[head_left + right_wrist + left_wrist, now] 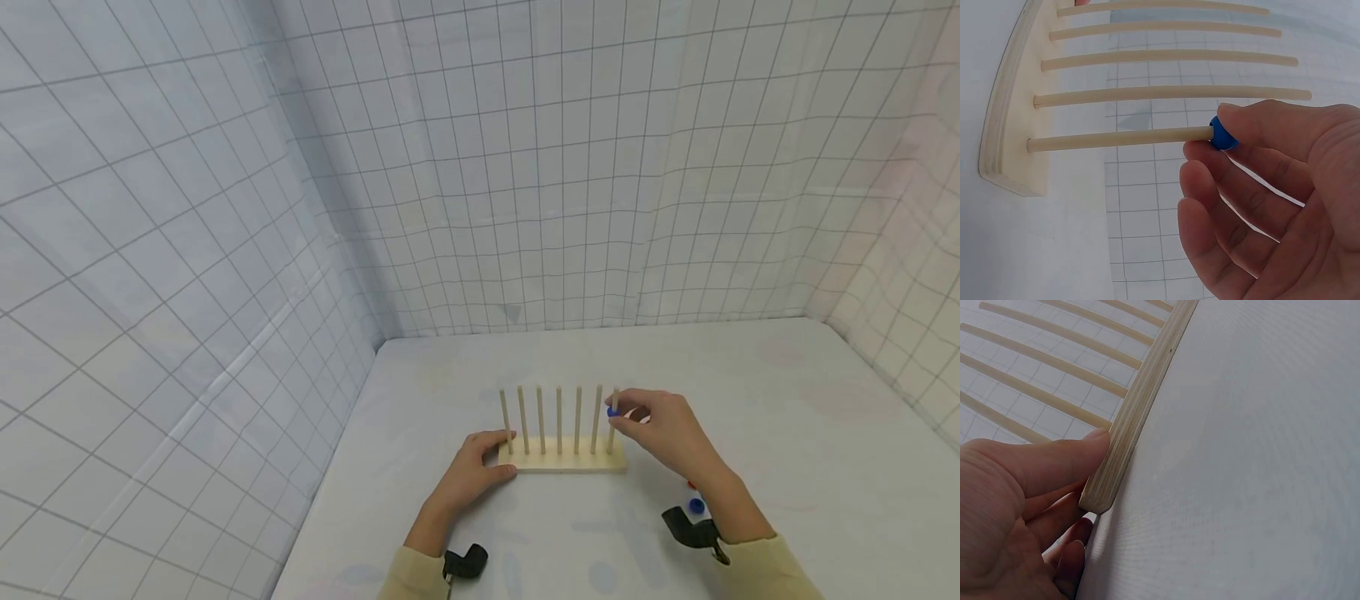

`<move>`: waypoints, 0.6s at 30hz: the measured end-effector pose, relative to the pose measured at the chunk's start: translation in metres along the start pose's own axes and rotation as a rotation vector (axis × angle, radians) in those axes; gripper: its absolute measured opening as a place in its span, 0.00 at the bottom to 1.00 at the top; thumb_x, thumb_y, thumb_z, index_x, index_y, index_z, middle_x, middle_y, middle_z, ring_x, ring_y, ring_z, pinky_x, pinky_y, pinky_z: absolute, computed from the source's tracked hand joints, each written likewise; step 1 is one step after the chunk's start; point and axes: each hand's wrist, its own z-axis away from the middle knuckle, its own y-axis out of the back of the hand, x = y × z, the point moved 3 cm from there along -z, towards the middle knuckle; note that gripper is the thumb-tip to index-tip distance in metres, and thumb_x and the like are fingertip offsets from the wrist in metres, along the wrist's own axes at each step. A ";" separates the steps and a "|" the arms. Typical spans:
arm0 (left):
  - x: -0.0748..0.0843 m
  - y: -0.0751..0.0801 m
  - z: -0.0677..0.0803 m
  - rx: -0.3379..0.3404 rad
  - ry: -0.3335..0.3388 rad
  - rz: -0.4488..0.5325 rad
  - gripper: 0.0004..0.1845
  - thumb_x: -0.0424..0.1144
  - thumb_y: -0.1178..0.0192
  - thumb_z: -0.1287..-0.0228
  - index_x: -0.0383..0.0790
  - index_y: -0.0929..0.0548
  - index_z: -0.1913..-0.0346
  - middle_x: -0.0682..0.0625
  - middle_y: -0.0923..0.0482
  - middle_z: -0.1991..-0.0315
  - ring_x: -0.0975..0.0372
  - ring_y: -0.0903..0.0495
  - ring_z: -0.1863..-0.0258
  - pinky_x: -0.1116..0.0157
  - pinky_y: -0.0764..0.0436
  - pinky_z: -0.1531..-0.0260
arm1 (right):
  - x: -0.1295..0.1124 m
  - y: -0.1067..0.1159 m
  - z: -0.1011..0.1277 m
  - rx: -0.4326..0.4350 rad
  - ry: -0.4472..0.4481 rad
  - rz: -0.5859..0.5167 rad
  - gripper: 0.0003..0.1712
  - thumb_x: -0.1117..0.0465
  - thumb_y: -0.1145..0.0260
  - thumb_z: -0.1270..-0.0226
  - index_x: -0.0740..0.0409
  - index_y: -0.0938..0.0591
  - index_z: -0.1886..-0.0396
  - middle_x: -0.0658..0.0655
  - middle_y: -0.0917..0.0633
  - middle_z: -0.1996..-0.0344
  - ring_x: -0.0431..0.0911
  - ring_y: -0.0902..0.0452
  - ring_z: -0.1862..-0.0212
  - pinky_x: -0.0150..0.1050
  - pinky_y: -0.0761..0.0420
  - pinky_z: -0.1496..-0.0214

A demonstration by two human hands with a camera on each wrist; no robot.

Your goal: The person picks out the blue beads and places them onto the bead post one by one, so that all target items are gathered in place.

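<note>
Head view: pale wooden peg rack with seven upright dowels [562, 457] on white bench [787, 433]. Left hand [468, 475] grips rack's left end. Right hand [667, 433] pinches small blue bead [613, 411] at top of rightmost dowel. Second blue bead [697, 504] on bench just beside right wrist.

Left wrist view: left hand [1016, 512], thumb pressed flat on rack base edge [1129, 425], fingers curled under its end.

Right wrist view: right hand [1272, 206], thumb and forefinger closed on blue bead [1221, 133] touching dowel tip; other fingers loosely open.

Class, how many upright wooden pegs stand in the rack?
7, in one row along the wooden base: the leftmost peg by the left hand, the rightmost peg meeting the blue bead in the right hand.
</note>
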 end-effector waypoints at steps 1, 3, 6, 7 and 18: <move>0.000 0.000 0.000 0.001 -0.001 -0.001 0.28 0.40 0.26 0.42 0.45 0.18 0.37 0.47 0.24 0.38 0.48 0.34 0.34 0.42 0.37 0.34 | 0.000 -0.001 0.000 -0.001 -0.002 -0.001 0.12 0.58 0.26 0.36 0.49 0.12 0.53 0.45 0.13 0.62 0.44 0.18 0.60 0.40 0.20 0.66; 0.000 0.000 0.000 0.001 -0.003 -0.002 0.28 0.40 0.26 0.42 0.45 0.18 0.37 0.47 0.24 0.38 0.48 0.34 0.34 0.42 0.37 0.34 | 0.001 -0.002 0.000 -0.006 -0.013 -0.001 0.12 0.58 0.26 0.37 0.49 0.12 0.53 0.46 0.12 0.62 0.44 0.18 0.60 0.40 0.20 0.66; 0.000 0.000 0.000 0.001 -0.007 -0.005 0.28 0.40 0.26 0.42 0.44 0.18 0.37 0.47 0.24 0.38 0.48 0.34 0.34 0.42 0.38 0.34 | 0.002 -0.003 0.001 -0.016 -0.031 -0.004 0.12 0.59 0.26 0.37 0.50 0.12 0.53 0.46 0.12 0.61 0.44 0.18 0.60 0.40 0.20 0.66; 0.000 0.000 0.000 0.001 -0.008 -0.007 0.28 0.40 0.26 0.42 0.44 0.18 0.37 0.47 0.24 0.38 0.48 0.34 0.34 0.42 0.38 0.34 | 0.003 -0.004 0.001 -0.019 -0.038 -0.007 0.13 0.59 0.26 0.37 0.50 0.12 0.53 0.46 0.12 0.61 0.44 0.18 0.59 0.40 0.20 0.67; 0.001 0.001 0.000 0.000 -0.013 -0.016 0.28 0.42 0.26 0.42 0.45 0.18 0.37 0.47 0.23 0.38 0.49 0.33 0.35 0.43 0.36 0.35 | 0.009 -0.010 0.001 -0.054 -0.063 -0.030 0.14 0.59 0.25 0.39 0.50 0.12 0.53 0.45 0.12 0.61 0.44 0.17 0.60 0.40 0.19 0.67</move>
